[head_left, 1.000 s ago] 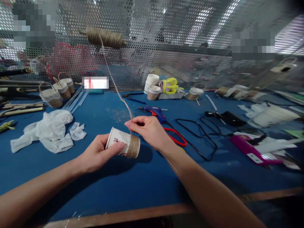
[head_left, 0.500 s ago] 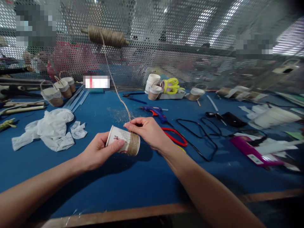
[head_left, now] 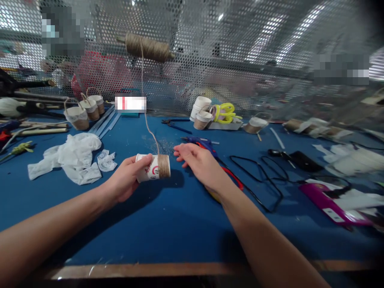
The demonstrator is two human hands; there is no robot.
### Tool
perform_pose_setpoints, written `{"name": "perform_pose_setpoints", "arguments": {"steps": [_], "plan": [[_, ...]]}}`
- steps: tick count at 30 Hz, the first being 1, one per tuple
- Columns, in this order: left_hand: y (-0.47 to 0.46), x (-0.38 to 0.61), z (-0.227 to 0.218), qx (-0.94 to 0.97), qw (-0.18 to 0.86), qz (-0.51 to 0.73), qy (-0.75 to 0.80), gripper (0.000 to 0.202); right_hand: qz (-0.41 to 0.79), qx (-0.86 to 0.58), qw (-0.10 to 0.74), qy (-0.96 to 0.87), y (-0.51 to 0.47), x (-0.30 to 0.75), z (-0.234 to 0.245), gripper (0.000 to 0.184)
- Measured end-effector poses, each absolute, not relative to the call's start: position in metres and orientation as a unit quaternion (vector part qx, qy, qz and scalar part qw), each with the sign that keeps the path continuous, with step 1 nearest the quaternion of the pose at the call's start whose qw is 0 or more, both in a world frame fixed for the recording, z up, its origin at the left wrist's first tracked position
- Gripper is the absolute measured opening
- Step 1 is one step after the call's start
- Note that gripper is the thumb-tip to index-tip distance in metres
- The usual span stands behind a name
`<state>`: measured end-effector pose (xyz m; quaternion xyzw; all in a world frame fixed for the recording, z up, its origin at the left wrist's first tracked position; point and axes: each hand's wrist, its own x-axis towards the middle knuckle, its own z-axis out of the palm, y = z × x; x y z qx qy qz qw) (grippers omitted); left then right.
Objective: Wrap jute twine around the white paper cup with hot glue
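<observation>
My left hand (head_left: 127, 176) grips a printed paper cup (head_left: 147, 173) lying sideways, thumb on top and its base end toward the right. Brown twine (head_left: 164, 166) is wound round the base end. From there a strand (head_left: 151, 134) runs up to a twine spool (head_left: 147, 47) on a rod at the mesh. My right hand (head_left: 196, 162) is open and empty, apart from the cup on its right, fingers loosely bent. It is nearest to a blue glue gun (head_left: 199, 142), partly hidden behind it. Red-handled scissors (head_left: 234, 176) lie partly under my right wrist.
White lace (head_left: 69, 158) lies on the left, with twine-wrapped cup baskets (head_left: 79, 118) behind it. Pliers (head_left: 177, 125), stacked white cups (head_left: 200, 106) and yellow-handled scissors (head_left: 226, 113) are at the back. Black cable (head_left: 261, 176) and a purple power strip (head_left: 333, 204) lie on the right.
My right hand has let go of the twine and moved right, away from the cup, its fingers opening. The cup has turned in my left hand to lie more level. The view has shifted slightly.
</observation>
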<state>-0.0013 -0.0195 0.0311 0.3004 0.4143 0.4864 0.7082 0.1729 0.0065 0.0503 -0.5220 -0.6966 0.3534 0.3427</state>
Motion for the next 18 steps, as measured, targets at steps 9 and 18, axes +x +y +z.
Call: {"name": "perform_pose_setpoints", "arguments": {"steps": [9, 18], "plan": [[-0.02, -0.002, 0.031, 0.3, 0.685, 0.503, 0.434, 0.018, 0.324, -0.513, 0.299, -0.736, -0.015, 0.151, 0.049, 0.024], [-0.023, -0.003, 0.021, 0.408, 0.62, 0.519, 0.423, 0.023, 0.326, -0.522, 0.319, -0.721, -0.017, 0.15, 0.049, 0.022]]}}
